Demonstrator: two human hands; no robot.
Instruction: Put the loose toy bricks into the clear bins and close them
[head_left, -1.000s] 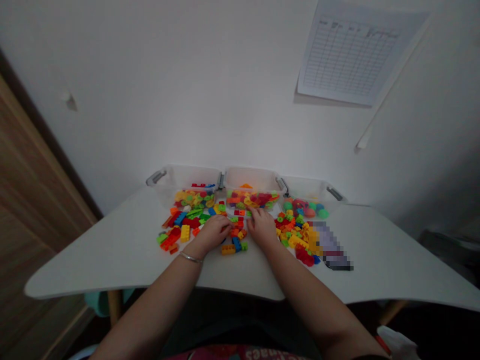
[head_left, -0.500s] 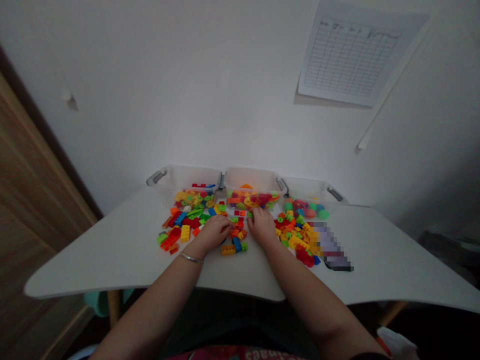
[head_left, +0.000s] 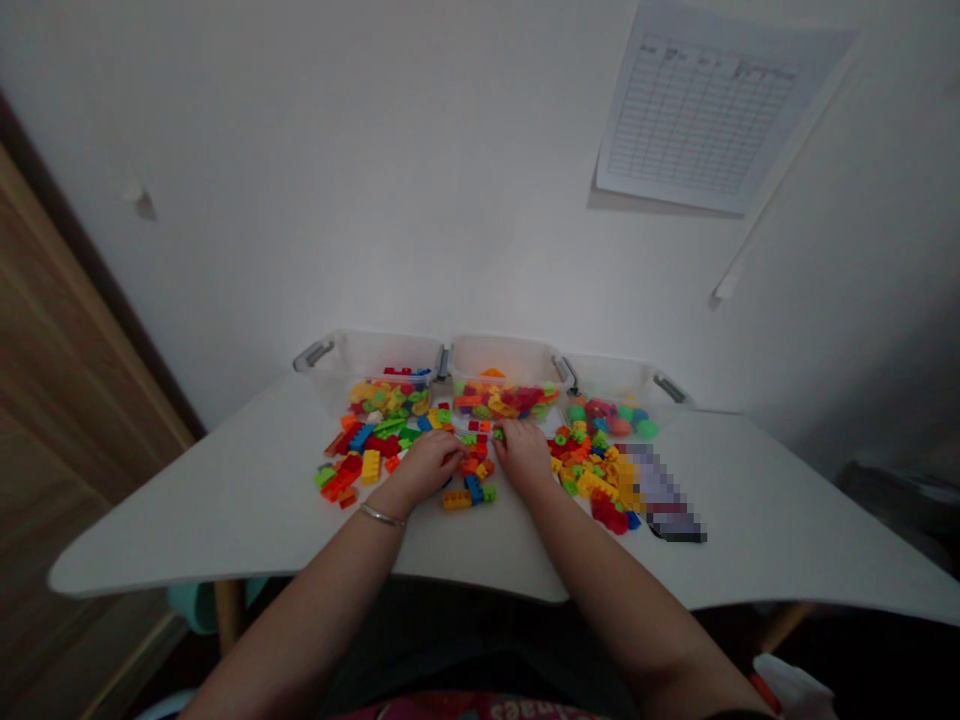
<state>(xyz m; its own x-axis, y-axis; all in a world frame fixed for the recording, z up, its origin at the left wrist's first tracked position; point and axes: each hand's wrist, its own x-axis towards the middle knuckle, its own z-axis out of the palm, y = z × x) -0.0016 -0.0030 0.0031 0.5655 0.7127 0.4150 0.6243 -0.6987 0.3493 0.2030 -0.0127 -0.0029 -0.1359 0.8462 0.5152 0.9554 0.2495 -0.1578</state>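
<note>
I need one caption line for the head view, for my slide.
Left hand and right hand among colourful toy bricks on a white table, before three clear plastic bins.

White table (head_left: 225,500), scattered colourful toy bricks (head_left: 370,466), three clear bins (head_left: 510,352), pixelated item (head_left: 664,495)

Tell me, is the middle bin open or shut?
Open: no lid covers the middle bin, whose rim stands bare.

Bricks (head_left: 457,499) and bins (head_left: 510,357) obstruct ahead; the table (head_left: 472,552) front is passable.
</note>
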